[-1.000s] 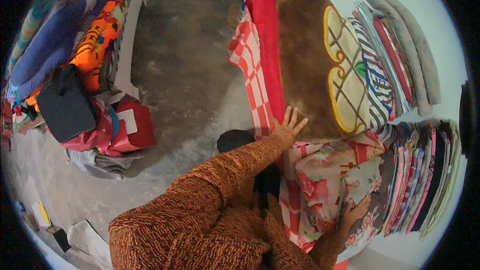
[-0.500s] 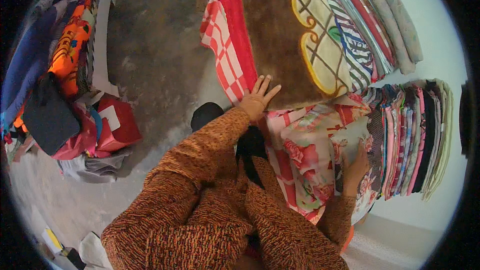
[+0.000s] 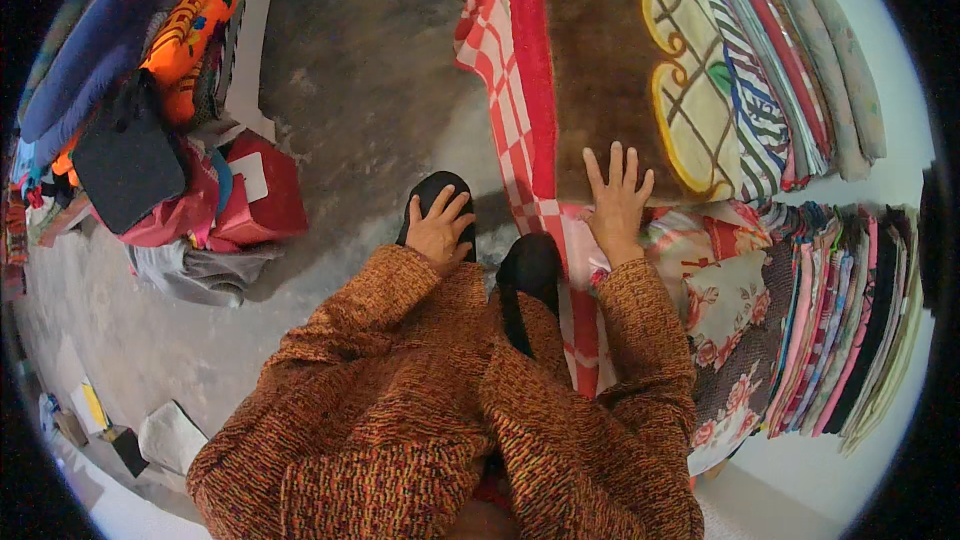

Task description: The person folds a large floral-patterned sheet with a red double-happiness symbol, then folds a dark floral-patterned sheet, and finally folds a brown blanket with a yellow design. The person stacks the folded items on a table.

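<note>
My left hand [image 3: 437, 232] is open, its fingers spread over the toe of a black shoe [image 3: 432, 187]; whether it touches the shoe I cannot tell. My right hand [image 3: 618, 202] lies open and flat, fingers spread, at the near edge of a brown blanket [image 3: 600, 60] with a cream and yellow scroll pattern. Under its wrist side is a rose-patterned floral cloth [image 3: 725, 290]. Along the left side of the blanket runs a red border [image 3: 530, 70], and beside that hangs a red-and-white checked cloth [image 3: 505, 100]. Neither hand holds anything.
Folded textiles [image 3: 840, 320] stand in a tight stack against the right wall, with thicker folded blankets [image 3: 815, 60] beyond. At left are piled clothes [image 3: 95, 60], a black item [image 3: 130, 160] and a red box-like thing [image 3: 262, 190] on the grey floor [image 3: 350, 70].
My left hand has left the blanket's edge and moved left, over the shoe. My right hand has moved from the floral cloth forward and left to the blanket. The view has shifted.
</note>
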{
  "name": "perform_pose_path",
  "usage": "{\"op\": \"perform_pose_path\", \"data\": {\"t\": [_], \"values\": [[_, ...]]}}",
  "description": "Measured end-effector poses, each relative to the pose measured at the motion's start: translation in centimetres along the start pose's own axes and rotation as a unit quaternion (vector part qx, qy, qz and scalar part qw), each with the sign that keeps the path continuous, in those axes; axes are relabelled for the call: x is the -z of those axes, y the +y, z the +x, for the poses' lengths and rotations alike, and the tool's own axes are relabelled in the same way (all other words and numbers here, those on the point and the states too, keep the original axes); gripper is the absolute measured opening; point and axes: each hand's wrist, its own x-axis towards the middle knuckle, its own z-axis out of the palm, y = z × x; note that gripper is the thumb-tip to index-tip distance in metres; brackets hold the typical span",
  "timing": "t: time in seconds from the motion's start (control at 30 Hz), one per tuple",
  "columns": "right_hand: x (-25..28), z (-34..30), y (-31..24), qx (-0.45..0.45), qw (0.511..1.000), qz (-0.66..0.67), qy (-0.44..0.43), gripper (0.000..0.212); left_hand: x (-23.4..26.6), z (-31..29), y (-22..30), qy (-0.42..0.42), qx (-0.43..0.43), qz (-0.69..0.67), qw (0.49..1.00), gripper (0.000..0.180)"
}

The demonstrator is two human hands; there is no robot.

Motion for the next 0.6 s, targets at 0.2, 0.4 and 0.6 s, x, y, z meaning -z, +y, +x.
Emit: {"op": "perform_pose_path", "data": {"t": [0.2, 0.4, 0.6], "values": [[1.8, 1.0, 0.7, 0.011, 1.000, 0.000, -0.010, 0.089, -0.7, 0.7, 0.2, -0.006, -0.007, 0.000, 1.000, 0.043], [0.1, 4.1, 3.8, -0.118, 0.986, 0.107, 0.041, 0.052, -0.5, 0.7, 0.3, -0.002, 0.000, 0.009, 1.000, 0.041], [1.3, 7.2, 15.2, -0.262, 0.632, 0.683, 0.257, 0.020, -0.5, 0.7, 0.5, 0.004, 0.003, 0.017, 1.000, 0.039]]}}
